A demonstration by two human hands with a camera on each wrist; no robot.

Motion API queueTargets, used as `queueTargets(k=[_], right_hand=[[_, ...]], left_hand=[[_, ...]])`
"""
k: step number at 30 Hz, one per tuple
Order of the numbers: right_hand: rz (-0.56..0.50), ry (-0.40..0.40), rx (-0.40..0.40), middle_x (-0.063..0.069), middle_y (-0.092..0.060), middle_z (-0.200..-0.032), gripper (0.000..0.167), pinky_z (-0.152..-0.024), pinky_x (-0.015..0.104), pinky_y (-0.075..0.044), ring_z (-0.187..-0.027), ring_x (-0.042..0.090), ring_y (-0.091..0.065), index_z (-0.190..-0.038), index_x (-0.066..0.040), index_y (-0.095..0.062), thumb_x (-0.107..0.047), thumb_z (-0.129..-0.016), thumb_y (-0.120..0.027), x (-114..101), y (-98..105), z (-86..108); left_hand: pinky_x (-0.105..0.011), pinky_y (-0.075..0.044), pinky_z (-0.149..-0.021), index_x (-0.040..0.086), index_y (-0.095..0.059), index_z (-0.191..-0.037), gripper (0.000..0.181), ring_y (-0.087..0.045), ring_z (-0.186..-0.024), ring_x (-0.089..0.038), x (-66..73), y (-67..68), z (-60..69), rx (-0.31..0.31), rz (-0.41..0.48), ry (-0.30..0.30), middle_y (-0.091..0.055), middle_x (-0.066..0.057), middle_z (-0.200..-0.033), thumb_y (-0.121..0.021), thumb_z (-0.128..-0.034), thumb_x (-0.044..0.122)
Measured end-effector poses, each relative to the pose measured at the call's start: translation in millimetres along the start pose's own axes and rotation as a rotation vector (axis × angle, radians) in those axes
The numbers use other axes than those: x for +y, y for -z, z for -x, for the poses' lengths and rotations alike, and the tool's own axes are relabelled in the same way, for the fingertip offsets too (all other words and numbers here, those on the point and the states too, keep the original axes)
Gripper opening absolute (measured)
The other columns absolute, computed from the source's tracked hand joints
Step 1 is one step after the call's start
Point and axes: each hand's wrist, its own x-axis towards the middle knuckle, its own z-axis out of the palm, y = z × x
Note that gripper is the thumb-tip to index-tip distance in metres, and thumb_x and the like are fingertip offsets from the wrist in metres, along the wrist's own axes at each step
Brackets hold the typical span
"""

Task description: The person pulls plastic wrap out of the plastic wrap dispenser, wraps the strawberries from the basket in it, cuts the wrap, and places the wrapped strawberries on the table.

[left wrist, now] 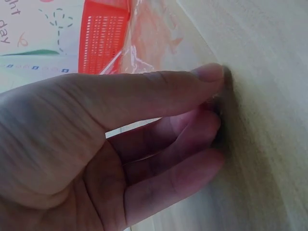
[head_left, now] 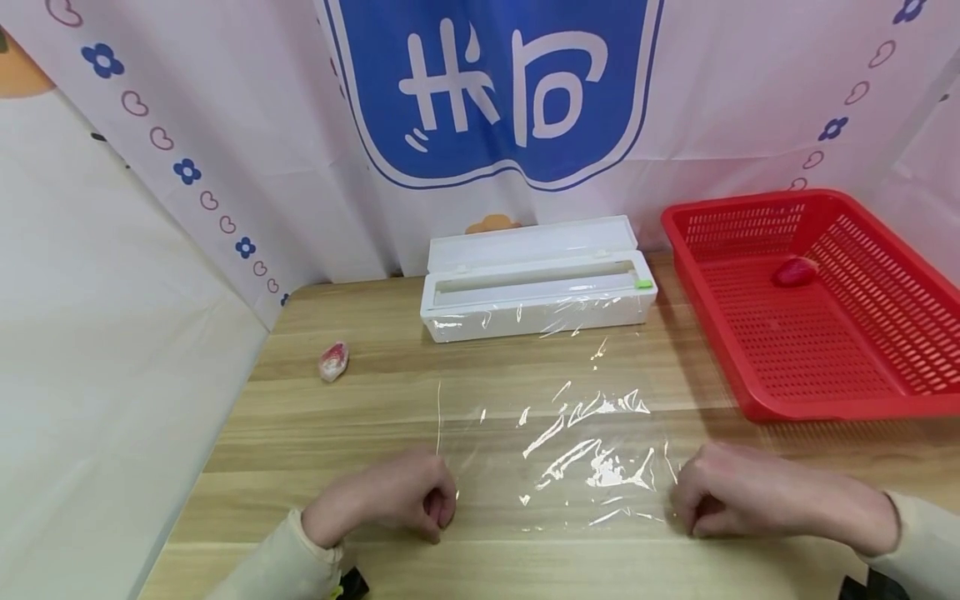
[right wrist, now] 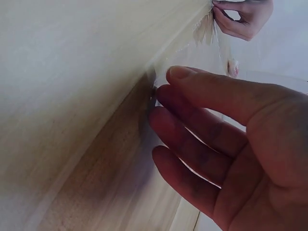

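A sheet of clear plastic film [head_left: 555,458] stretches over the wooden table from a white dispenser box [head_left: 540,312] with its lid raised. My left hand [head_left: 408,496] pinches the film's near left corner between thumb and fingertips, low at the table. At the near right corner, my right hand [head_left: 750,492] pinches the film in the same way. The left wrist view shows the left hand [left wrist: 144,125] with thumb and index tips together at the wood. In the right wrist view the right hand [right wrist: 226,130] has its thumb against the index finger, the other fingers loosely bent.
A red basket [head_left: 720,333] at the right holds a small red item [head_left: 795,271]. A small film-wrapped red and white item [head_left: 333,362] lies on the table at the left. Behind the table hangs a white curtain [head_left: 247,150] with a blue printed sign.
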Motion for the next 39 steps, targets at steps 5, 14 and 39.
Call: queueTargets(k=[5, 14, 39], right_hand=[[0.000, 0.025, -0.013, -0.022, -0.064, -0.077, 0.026, -0.064, -0.001, -0.042, -0.073, -0.014, -0.054, -0.079, -0.030, -0.071, -0.006, -0.072, -0.080, 0.1, -0.8, 1.1], [0.056, 0.034, 0.007, -0.021, -0.061, -0.081, 0.019, -0.066, -0.002, -0.042, -0.076, -0.014, -0.052, -0.084, -0.031, -0.076, -0.013, -0.077, -0.080, -1.5, -2.5, 5.2], [0.118, -0.281, -0.032, -0.025, -0.066, -0.090, 0.027, -0.062, 0.014, -0.055, -0.077, -0.011, -0.058, -0.104, -0.036, -0.073, -0.024, -0.081, -0.082, -31.1, 114.0, -0.6]], left_hand=[[-0.011, -0.044, -0.050, 0.017, -0.069, -0.067, 0.017, -0.048, -0.053, 0.008, -1.4, -0.7, 1.3, 0.010, 0.008, 0.004, -0.057, 0.016, -0.059, -0.083, -0.0769, 0.015], [-0.010, -0.042, -0.050, 0.017, -0.068, -0.065, 0.019, -0.044, -0.052, 0.009, -1.5, -2.6, 0.5, 0.060, -0.067, -0.014, -0.056, 0.016, -0.058, -0.084, -0.0739, 0.011], [-0.010, -0.040, -0.048, 0.016, -0.068, -0.061, 0.021, -0.042, -0.050, 0.009, -5.1, -3.1, -3.0, 0.070, -0.032, 0.003, -0.053, 0.016, -0.054, -0.087, -0.0683, 0.012]])
